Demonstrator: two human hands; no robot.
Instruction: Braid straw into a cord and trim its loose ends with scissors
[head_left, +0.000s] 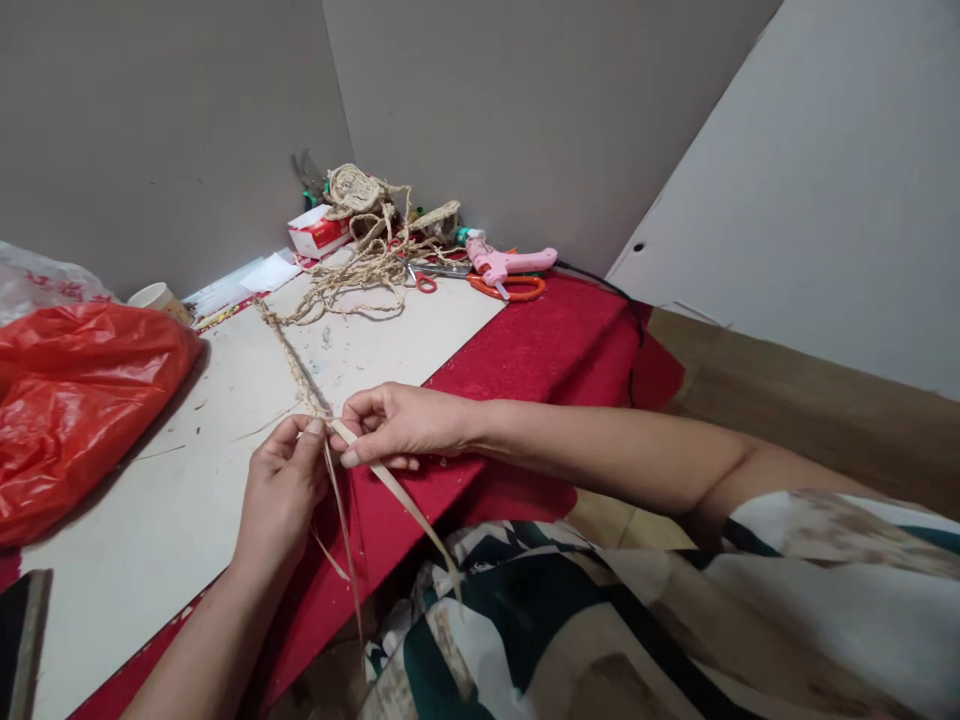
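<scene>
A braided straw cord (294,362) runs from the coil pile down toward me over the white board. My left hand (289,462) pinches the near end of this braid between thumb and fingers. Close beside it, my right hand (382,425) is closed on a flat pale straw strip (409,503), whose loose end hangs down to my lap. Thinner straw strands (346,540) dangle below my left hand over the table's edge.
A tangle of braided cord (360,265) lies at the back with a red-and-white box (321,232), orange-handled scissors (517,290) and a pink glue gun (506,262). A red plastic bag (90,400) and paper cup (159,298) are at left. Red cloth (555,335) covers the table under the white board (150,520).
</scene>
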